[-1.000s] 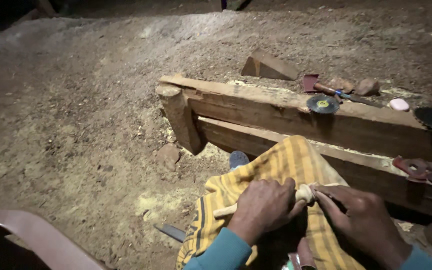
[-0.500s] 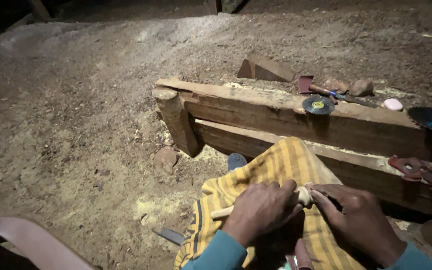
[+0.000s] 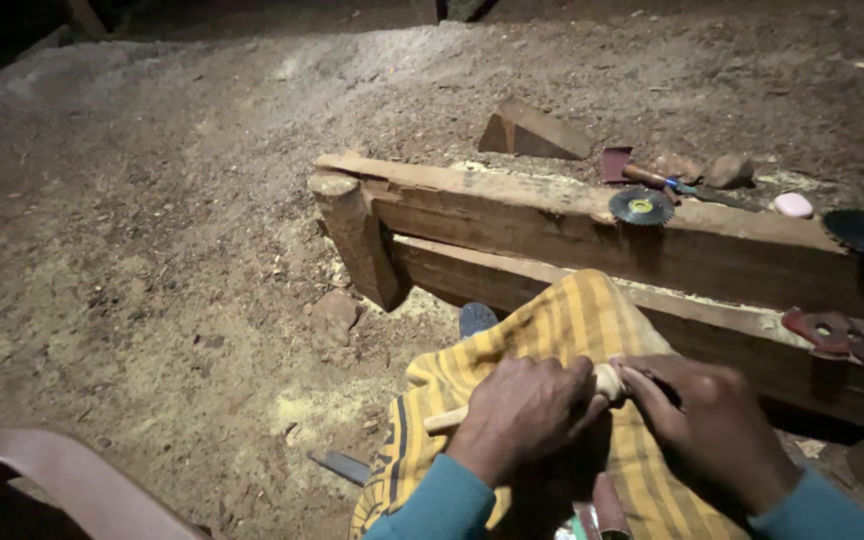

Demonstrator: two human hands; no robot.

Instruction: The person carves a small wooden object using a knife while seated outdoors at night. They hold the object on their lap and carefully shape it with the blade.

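Left hand clamps a pale wooden peg over the yellow striped cloth; right hand pinches its knobbed end. Shaping appears underway. Next move demands steady grip; saw blade lies beyond.

The left hand is curled in a loose fist, knuckles up, its fingers wrapped down and its fingertips pointing toward the right hand; the right hand lies just beside it, back upward, thumb and forefinger pinched forward until they nearly meet the left fingers; both forearms, in teal sleeves, come up from the bottom edge, angled toward each other.
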